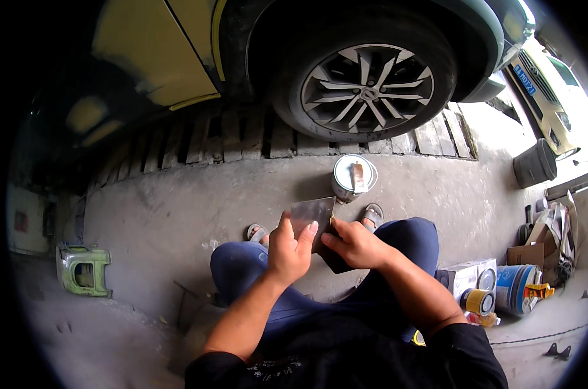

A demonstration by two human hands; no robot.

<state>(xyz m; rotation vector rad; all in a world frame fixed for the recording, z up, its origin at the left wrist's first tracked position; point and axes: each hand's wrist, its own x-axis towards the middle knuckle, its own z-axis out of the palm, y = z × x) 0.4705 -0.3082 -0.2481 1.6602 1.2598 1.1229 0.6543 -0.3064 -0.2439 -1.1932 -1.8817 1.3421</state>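
Note:
Between my knees, my left hand (290,251) is closed on the left side of a thin, flat grey sheet (312,212), its thumb pressed on the face. The sheet's upper part is shiny; a darker part shows lower down, beneath my right hand (355,244). My right fingers are closed at the sheet's right edge, with a small yellowish spot by the fingertip that I cannot make out. Just beyond the hands stands a round, pale-lidded can (347,167) on the floor. A small brownish flat piece (359,177) lies across its lid.
A car wheel (369,93) and a car body with yellowish patches (148,52) rise ahead, above a slatted floor strip (235,133). At left is a green stool (86,271). Cans (477,301), a blue bucket (511,290) and boxes are at right; a dark bucket (534,163) stands beyond.

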